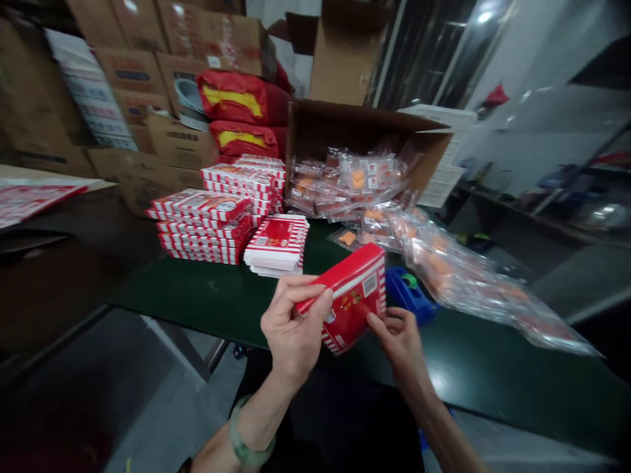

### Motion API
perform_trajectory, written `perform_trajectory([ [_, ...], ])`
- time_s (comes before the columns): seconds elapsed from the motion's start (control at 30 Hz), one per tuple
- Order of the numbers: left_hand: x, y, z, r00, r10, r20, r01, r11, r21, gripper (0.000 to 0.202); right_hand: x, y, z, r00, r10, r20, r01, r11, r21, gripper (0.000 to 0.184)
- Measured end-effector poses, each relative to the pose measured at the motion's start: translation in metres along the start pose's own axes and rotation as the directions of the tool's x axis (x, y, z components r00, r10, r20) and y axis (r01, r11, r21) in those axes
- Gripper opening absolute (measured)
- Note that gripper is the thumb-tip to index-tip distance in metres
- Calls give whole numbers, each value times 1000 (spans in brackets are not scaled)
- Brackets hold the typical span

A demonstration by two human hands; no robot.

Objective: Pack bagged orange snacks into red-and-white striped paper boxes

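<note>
A flat red-and-white striped carton (351,303) is held up, tilted, above the front edge of the green table. My left hand (294,322) pinches its left end between thumb and fingers. On the lower right side, my right hand (398,338) grips the carton with the thumb on its printed face and the fingers behind. A barcode shows near the carton's upper right. Just behind it lies a pile of flat striped card blanks (279,240). Beside my right hand stands a blue tape dispenser (411,295).
Stacked striped cartons (202,223) stand at the left of the table (217,299). An open cardboard box (365,121) holds clear packets with orange pieces, and more packets (453,269) spread rightward. Red bags (244,98) and brown boxes (133,72) are piled behind.
</note>
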State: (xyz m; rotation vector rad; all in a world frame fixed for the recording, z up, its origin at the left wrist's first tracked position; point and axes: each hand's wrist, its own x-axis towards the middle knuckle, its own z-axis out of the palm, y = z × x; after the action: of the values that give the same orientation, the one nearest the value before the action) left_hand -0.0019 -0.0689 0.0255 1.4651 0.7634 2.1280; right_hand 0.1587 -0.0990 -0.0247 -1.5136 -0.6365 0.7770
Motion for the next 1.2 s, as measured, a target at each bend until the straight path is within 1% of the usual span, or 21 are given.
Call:
perform_trajectory([
  [0.03, 5, -5, -3, 995, -77, -66, 74, 996, -49, 6, 5, 3, -4, 1000, 5, -12, -5, 1000, -19, 68],
  [0.07, 10, -10, -6, 975, -178, -130, 164, 980, -113, 10, 9, 4, -6, 998, 26, 52, -26, 1000, -6, 67],
  [0.1, 15, -16, -8, 938, -297, -178, 263, 946, -190, 15, 12, 3, -8, 984, 51, 174, -57, 998, 27, 62],
  [0.17, 25, -28, -12, 826, -529, -192, 443, 822, -357, 26, 14, -5, -7, 915, 39, 402, -91, 990, 112, 49],
  [0.2, 29, -33, -14, 776, -608, -166, 498, 753, -430, 30, 14, -10, -6, 895, -13, 446, -59, 988, 146, 44],
  [0.27, 38, -42, -22, 730, -678, -83, 558, 662, -500, 35, 13, -23, -3, 895, -201, 398, 164, 978, 126, 34],
  [0.3, 41, -45, -29, 721, -692, -47, 582, 640, -502, 37, 12, -29, -3, 862, -358, 358, 352, 932, 84, 29],
  [0.33, 44, -46, -36, 708, -706, -19, 605, 621, -498, 38, 12, -33, -2, 773, -538, 337, 560, 827, 35, 25],
  [0.37, 47, -45, -45, 685, -728, 10, 636, 592, -495, 39, 12, -37, -2, 625, -702, 340, 749, 663, -9, 24],
  [0.4, 48, -42, -55, 652, -756, 53, 675, 547, -495, 40, 12, -38, -2, 446, -821, 357, 884, 465, -34, 27],
  [0.43, 48, -39, -65, 612, -782, 120, 719, 487, -495, 43, 11, -38, -1, 272, -885, 378, 960, 277, -41, 33],
  [0.47, 48, -34, -73, 570, -796, 203, 765, 424, -485, 49, 10, -36, 1, 132, -909, 395, 991, 128, -38, 40],
  [0.5, 47, -30, -81, 533, -797, 284, 805, 375, -459, 53, 9, -33, 3, 42, -913, 407, 999, 28, -42, 46],
  [0.53, 45, -26, -87, 511, -789, 343, 833, 355, -425, 53, 8, -29, 7, -8, -910, 415, 998, -31, -50, 50],
  [0.57, 42, -22, -92, 511, -779, 363, 841, 367, -398, 50, 7, -24, 12, -35, -910, 414, 997, -63, -53, 53],
  [0.6, 40, -19, -96, 532, -774, 343, 832, 402, -383, 45, 6, -20, 17, -50, -911, 409, 996, -77, -51, 54],
  [0.7, 34, -16, -101, 635, -760, 140, 735, 539, -411, 43, 3, -9, 35, -65, -927, 369, 996, -82, -30, 56],
  [0.77, 33, -16, -104, 663, -748, 19, 680, 592, -433, 48, 3, -4, 47, -74, -935, 347, 997, -81, -4, 56],
  [0.9, 35, -16, -115, 682, -722, -113, 608, 647, -460, 47, 0, 0, 69, -106, -932, 347, 994, -93, 53, 54],
  [1.03, 37, -12, -127, 686, -692, -226, 540, 692, -479, 38, -8, -1, 86, -102, -939, 327, 994, -82, 77, 51],
  [1.2, 29, 3, -139, 678, -690, -253, 591, 716, -371, 47, -18, -3, 104, -104, -947, 303, 990, -70, 123, 45],
])
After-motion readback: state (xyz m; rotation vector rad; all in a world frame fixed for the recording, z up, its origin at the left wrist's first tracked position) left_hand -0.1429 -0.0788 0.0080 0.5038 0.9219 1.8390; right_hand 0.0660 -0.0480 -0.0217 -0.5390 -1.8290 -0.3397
